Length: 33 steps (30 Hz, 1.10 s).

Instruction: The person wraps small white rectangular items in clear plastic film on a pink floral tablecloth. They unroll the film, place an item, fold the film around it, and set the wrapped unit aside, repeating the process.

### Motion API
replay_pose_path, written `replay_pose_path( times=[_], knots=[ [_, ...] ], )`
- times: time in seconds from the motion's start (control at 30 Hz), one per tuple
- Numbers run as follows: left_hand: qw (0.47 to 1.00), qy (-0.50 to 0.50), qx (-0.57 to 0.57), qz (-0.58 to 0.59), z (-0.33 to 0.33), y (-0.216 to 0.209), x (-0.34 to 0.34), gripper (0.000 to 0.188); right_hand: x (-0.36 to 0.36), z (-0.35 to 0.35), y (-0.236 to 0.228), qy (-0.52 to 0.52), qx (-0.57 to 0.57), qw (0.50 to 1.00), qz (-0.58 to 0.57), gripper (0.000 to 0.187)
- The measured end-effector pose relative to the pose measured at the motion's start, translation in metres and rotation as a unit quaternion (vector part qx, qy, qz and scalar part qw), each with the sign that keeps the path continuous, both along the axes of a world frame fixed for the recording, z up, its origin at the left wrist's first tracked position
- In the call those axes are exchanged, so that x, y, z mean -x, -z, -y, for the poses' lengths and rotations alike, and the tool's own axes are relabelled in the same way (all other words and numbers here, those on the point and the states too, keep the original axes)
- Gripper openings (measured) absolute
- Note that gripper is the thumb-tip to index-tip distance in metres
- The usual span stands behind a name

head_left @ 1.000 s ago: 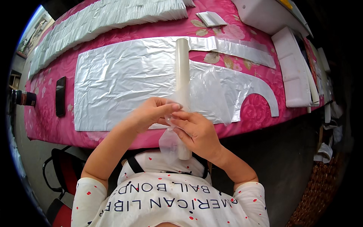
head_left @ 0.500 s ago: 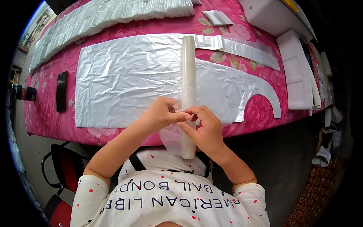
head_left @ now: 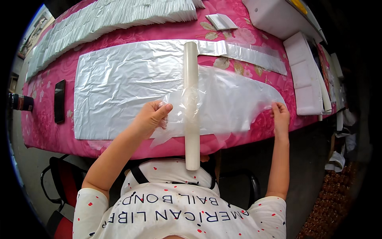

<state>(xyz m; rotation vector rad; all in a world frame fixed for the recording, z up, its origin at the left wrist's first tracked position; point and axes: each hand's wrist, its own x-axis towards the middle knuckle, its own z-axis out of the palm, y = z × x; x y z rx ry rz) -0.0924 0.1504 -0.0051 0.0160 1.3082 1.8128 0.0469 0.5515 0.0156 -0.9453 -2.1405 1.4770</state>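
A thin, clear plastic sheet (head_left: 230, 97) is spread sideways between my two hands. My left hand (head_left: 149, 118) is closed on its bunched left end, thumb on top. At the right end, my right hand (head_left: 281, 116) pinches the sheet's edge between thumb and fingers. The sheet crosses a long pale cream tube (head_left: 192, 149), which lies pointing away from me with its near end past the table edge. Beneath them is a flat silvery-white plastic piece (head_left: 115, 89), whose curved right part is covered by the clear sheet.
A long row of folded white plastic packs (head_left: 111, 18) runs along the far left. A phone (head_left: 59, 101) and a dark jar (head_left: 22, 102) are at the left. White foam boxes (head_left: 304, 75) stand at the right. A silvery strip (head_left: 254, 57) and a small folded pack (head_left: 221, 22) lie beyond.
My hands were together over the tube and have moved apart. The right hand went far right, the left slightly left, stretching the bunched clear sheet out across the tube.
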Motion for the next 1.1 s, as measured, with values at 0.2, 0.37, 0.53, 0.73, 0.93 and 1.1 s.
replay_pose_path(
  times=[0.2,0.37,0.53,0.73,0.93,1.1],
  knots=[
    [0.998,0.042,0.054,-0.003,0.005,-0.009,0.006,0.025,-0.035,-0.007,-0.018,0.115,-0.241,0.957,-0.112,0.014],
    [0.989,0.092,0.103,-0.050,0.038,-0.010,0.026,0.021,-0.029,0.166,-0.045,-0.279,-0.126,0.942,0.133,0.027],
    [0.966,0.066,0.212,-0.131,0.111,-0.031,0.063,0.018,-0.023,0.214,-0.029,-0.406,-0.078,0.876,0.247,0.046],
    [0.878,0.014,0.395,-0.270,0.186,-0.036,0.083,0.010,-0.023,0.219,-0.021,-0.371,0.072,0.886,0.269,0.042],
    [0.506,-0.009,0.541,-0.672,0.141,-0.045,0.067,0.027,-0.025,0.215,-0.021,-0.360,0.065,0.885,0.288,0.042],
    [0.709,0.013,0.266,-0.653,0.024,-0.035,0.018,0.035,-0.028,0.215,-0.021,-0.357,0.085,0.881,0.299,0.042]
  ],
)
